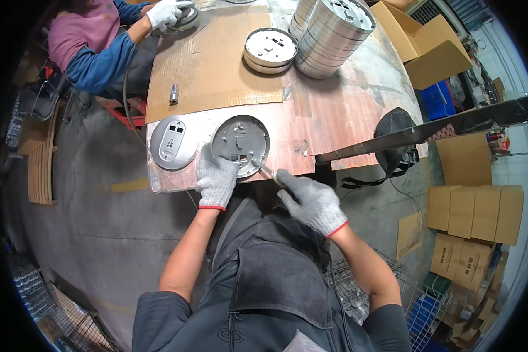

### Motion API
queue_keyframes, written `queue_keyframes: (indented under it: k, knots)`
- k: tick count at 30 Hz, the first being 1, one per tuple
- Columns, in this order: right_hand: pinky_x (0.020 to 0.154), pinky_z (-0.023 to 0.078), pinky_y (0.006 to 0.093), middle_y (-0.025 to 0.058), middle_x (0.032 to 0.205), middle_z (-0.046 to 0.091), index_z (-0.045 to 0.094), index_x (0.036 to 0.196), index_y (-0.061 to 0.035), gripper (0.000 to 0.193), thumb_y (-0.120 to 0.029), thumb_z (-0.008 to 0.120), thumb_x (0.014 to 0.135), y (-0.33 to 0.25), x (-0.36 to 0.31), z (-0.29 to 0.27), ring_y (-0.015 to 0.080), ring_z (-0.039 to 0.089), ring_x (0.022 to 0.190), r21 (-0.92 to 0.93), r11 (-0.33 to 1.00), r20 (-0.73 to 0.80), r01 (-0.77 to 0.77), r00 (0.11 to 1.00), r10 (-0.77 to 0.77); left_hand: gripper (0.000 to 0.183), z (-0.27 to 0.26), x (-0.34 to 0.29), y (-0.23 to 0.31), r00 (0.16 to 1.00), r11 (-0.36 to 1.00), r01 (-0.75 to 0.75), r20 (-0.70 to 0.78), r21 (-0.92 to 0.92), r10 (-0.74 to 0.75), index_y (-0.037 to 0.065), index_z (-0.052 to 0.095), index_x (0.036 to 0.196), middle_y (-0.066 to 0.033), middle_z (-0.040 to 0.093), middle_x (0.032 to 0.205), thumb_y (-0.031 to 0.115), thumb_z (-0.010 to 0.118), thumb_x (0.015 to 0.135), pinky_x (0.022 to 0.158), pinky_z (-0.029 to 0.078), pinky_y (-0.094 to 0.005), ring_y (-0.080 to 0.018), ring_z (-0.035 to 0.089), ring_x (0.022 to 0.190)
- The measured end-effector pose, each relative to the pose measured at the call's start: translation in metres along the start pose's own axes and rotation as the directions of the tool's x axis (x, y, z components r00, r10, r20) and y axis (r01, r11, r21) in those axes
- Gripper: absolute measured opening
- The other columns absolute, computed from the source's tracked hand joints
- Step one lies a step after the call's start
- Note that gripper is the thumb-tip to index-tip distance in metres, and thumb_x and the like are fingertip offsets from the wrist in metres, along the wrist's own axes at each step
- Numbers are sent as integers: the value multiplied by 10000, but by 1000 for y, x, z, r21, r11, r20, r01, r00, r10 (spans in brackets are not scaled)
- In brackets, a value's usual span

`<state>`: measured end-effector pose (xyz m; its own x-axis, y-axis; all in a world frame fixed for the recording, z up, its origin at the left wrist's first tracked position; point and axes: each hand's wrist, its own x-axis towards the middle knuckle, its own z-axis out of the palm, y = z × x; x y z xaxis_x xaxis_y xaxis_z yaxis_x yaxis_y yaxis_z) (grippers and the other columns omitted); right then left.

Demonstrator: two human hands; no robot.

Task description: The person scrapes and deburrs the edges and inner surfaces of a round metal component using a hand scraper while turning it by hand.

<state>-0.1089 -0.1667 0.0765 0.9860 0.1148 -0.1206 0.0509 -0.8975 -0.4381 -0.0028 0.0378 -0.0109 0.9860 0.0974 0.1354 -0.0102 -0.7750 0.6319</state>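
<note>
From where I'm standing, a person in grey knit gloves is working at the near edge of a worn, pinkish table [346, 129]. A round dark grey dish [224, 141] is lying there, open side up, right in front of the body. The left hand [217, 182] is holding its lower left rim; the fingers are bending over the edge, partly apart, though I cannot tell what those underneath are doing. The right hand [314, 204] is pinching a thin tool [265, 169] between thumb and fingers, and the tool's tip is resting inside the dish, near the lower right rim. How the other right fingers are curling, I cannot tell.

Just left of the dish, a silver-grey cover [160, 157] with an oval panel is lying on the table. Beyond it, a small metal cylinder [174, 95] is standing or lying on a flat cardboard sheet [217, 61]. Farther back, a short stack of round parts [270, 50] is sitting beside a taller metal stack [334, 41]. At the right, a black bag-like thing [393, 126] is lying behind a dark bar [364, 148]. Across the table, a co-worker [91, 35] is holding a round metal piece [186, 22] with a gloved hand.
</note>
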Motion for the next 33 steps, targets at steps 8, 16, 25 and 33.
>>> queue_keyframes:
  k: [8,16,25,33]
  knots:
    - [636,560,471,173,855,687,602,1286,-168,383,-275,647,921,-13,13,-55,373,700,756,-157,987,214,23,977,11,351,6,-13,1,993,954,-93,-96,-286,68,-19,602,1121,-219,692,950,107,733,821,734,554,-438,-414,689,860]
    - [616,551,503,182,809,693,639,1167,-154,276,-251,633,908,-25,38,-72,385,707,756,-266,957,305,114,952,-29,386,-6,-19,16,969,961,-211,-166,-179,181,89,571,1235,-163,716,898,66,697,871,622,566,-454,-378,710,733]
    - [608,552,508,202,782,687,650,1155,-131,275,-247,623,907,-22,29,-70,397,698,718,-147,987,239,68,971,-31,371,-5,-15,16,987,967,-145,-96,-211,127,66,572,1239,-177,726,937,31,660,880,656,583,-439,-374,726,779]
    - [525,534,475,140,759,678,619,1191,-141,325,-271,661,897,-26,32,-70,357,686,630,-228,967,287,118,957,-49,358,-4,-16,16,976,924,-194,-156,-330,149,31,600,1192,-182,708,951,37,683,843,713,557,-444,-394,705,829]
